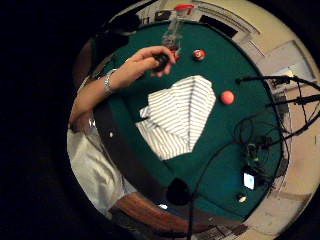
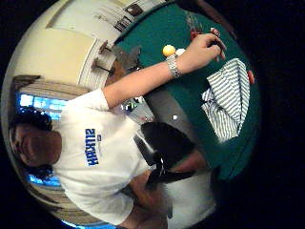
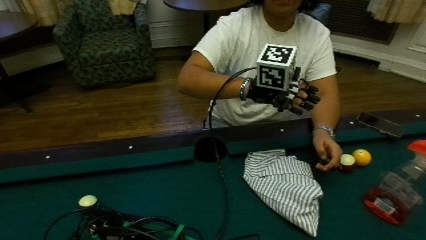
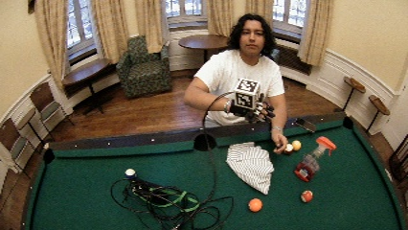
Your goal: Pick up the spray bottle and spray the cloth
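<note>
The striped cloth (image 3: 285,184) lies crumpled on the green felt near the table's rail, also seen in the little finger side palm view (image 1: 177,115). The clear spray bottle (image 3: 397,191) with red liquid and an orange-red trigger head stands on the felt to one side of the cloth, apart from it. My gloved right hand (image 3: 287,97) hangs in the air above the rail in front of the person's chest, well above the cloth and away from the bottle. Its fingers are loosely curled and hold nothing. The bare left hand (image 3: 327,152) rests on the felt and touches a dark ball between cloth and bottle.
A yellow ball (image 3: 362,157) and a pale ball (image 3: 347,160) lie by the bare hand. An orange ball (image 4: 255,204) and a red-striped ball (image 4: 306,196) sit farther out. A tangle of cables (image 3: 120,226) and a white ball (image 3: 87,200) lie beyond the side pocket (image 3: 210,149).
</note>
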The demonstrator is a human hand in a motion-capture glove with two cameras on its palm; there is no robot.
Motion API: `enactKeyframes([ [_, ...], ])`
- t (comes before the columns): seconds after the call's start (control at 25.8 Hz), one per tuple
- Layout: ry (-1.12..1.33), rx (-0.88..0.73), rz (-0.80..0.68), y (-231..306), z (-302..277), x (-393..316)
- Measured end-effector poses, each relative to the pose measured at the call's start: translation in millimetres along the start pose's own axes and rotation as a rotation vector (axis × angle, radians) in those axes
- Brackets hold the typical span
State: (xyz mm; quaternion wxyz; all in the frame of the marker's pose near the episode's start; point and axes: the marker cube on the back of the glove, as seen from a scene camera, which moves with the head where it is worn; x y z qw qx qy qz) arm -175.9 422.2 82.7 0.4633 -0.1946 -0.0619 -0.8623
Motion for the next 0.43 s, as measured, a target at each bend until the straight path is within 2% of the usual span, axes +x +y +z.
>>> enactKeyframes([
  [0.43, 0.0, -0.008, -0.085, 8, 0, -34],
])
